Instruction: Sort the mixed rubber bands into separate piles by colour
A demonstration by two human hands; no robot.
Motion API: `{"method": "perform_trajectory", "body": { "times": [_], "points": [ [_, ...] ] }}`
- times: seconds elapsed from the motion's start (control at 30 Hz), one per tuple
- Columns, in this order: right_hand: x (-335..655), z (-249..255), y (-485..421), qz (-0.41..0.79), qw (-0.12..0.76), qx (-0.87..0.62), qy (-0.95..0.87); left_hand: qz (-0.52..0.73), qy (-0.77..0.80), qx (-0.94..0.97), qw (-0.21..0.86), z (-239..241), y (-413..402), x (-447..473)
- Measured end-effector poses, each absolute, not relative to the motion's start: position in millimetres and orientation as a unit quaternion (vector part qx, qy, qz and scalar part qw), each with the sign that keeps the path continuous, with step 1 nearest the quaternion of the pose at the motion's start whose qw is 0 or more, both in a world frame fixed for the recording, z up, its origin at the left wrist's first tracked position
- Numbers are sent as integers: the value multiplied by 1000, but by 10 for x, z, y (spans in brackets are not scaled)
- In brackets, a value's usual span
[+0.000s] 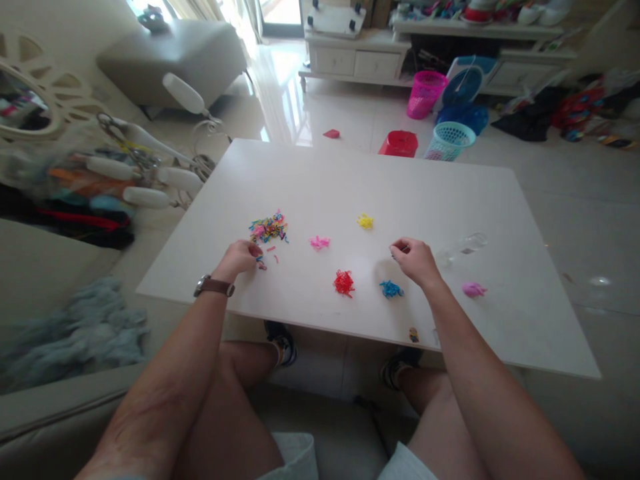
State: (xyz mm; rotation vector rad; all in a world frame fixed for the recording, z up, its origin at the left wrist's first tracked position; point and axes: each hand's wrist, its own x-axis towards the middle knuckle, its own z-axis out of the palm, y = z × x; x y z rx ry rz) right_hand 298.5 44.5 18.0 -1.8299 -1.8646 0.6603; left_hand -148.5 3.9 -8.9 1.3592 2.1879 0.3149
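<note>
A mixed pile of small coloured rubber bands point(269, 229) lies on the white table point(350, 180). My left hand point(241, 257), a brown watch on its wrist, rests curled just below that pile, its fingertips by a few stray bands point(262, 264). My right hand point(415, 259) hovers over the table's middle right with fingers pinched on something tiny I cannot make out. Sorted little heaps lie around: pink point(319, 243), yellow point(365, 221), red point(343, 283), blue point(391, 289), and purple-pink point(473, 289).
A clear plastic bag point(460, 248) lies right of my right hand. A small item point(413, 334) sits at the table's near edge. On the floor beyond stand a red box point(399, 143), teal basket point(451, 141) and pink basket point(425, 93). A cluttered rack point(100, 173) stands left.
</note>
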Motion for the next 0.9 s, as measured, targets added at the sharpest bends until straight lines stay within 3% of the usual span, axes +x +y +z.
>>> {"method": "perform_trajectory", "body": {
  "times": [0.43, 0.9],
  "points": [
    [2956, 202, 415, 247, 211, -656, -682, 50, 805, 527, 267, -126, 55, -1472],
    [2964, 206, 420, 243, 205, -653, -687, 157, 820, 477, 275, -38, 113, -1364]
  ]
}}
